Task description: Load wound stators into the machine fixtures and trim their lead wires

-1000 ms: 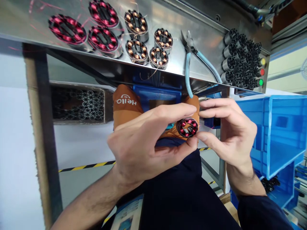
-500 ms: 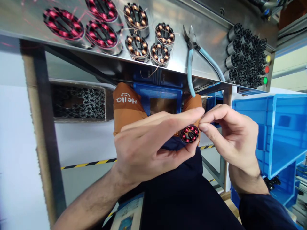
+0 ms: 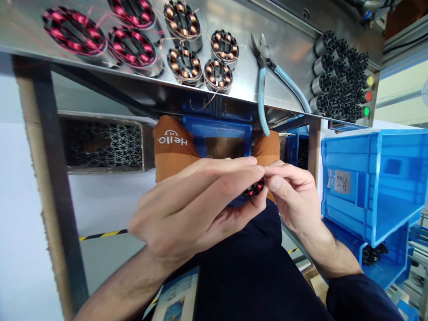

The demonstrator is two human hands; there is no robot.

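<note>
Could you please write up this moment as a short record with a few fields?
left hand: left hand pinches a small red-wound stator, mostly hidden by fingers
right hand: right hand fingertips touch the same stator
bench: steel bench above the hands
on bench: red-wound stators, copper-wound stators, blue-handled cutters, bare black cores
beside: blue bins to the right

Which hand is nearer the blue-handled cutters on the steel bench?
Right. The right hand is just below the cutters handle tip; the left hand sits farther left, holding the red-wound stator.
</note>
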